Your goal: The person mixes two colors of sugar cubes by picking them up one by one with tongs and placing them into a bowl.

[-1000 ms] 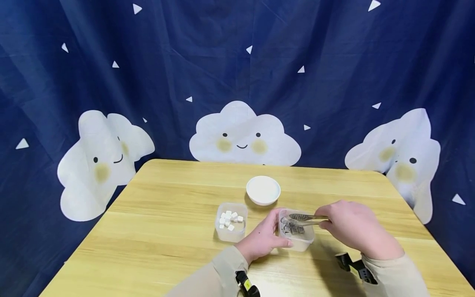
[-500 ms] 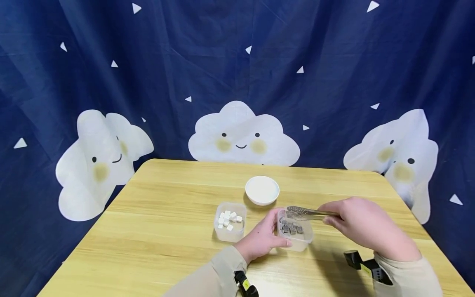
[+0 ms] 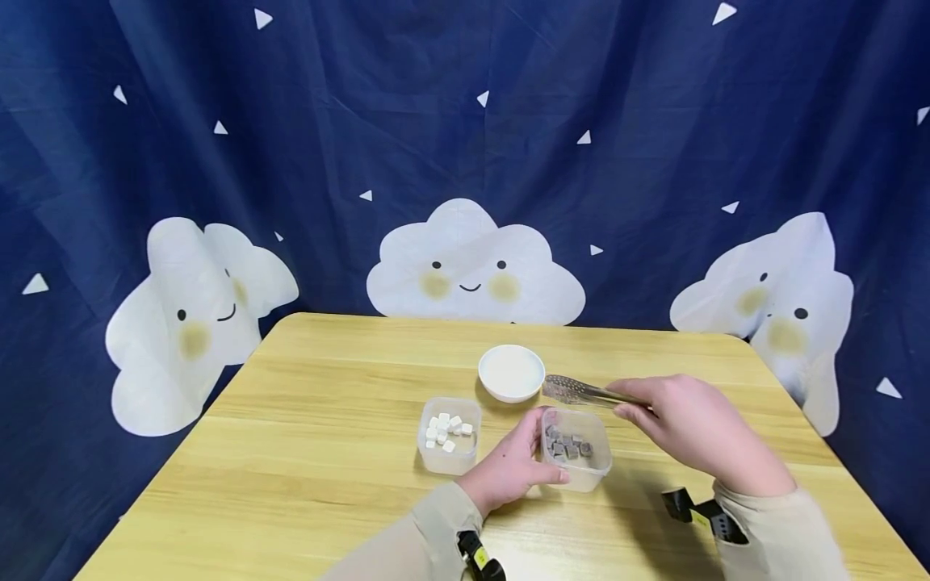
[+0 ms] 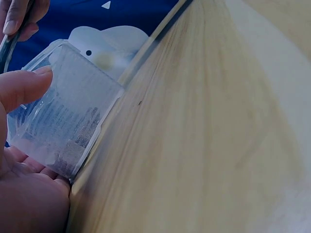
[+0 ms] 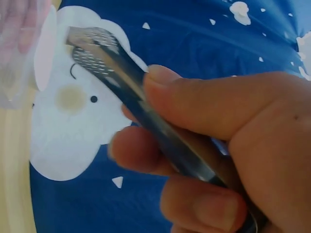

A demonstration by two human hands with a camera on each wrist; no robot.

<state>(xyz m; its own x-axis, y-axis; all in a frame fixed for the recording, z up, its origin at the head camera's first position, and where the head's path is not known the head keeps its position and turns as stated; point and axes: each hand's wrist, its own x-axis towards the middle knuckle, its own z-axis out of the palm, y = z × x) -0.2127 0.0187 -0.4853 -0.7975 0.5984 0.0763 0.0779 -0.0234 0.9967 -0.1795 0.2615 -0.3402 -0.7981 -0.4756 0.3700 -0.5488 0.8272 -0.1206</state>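
Note:
My left hand holds a clear plastic container by its side, thumb at the front and fingers round the back. Several small dark grey cubes lie inside it. In my right hand are perforated metal tongs, pinched between thumb and fingers. Their tips hang beyond the container, close to the right rim of a white bowl. The right wrist view shows a small brownish-grey cube between the tong tips.
A second clear container with several white cubes stands left of my left hand. Everything is on a light wooden table. A dark blue curtain with printed clouds hangs behind it.
The tongs have come up out of the container of dark cubes and moved away toward the white bowl. My left hand has stayed on the container.

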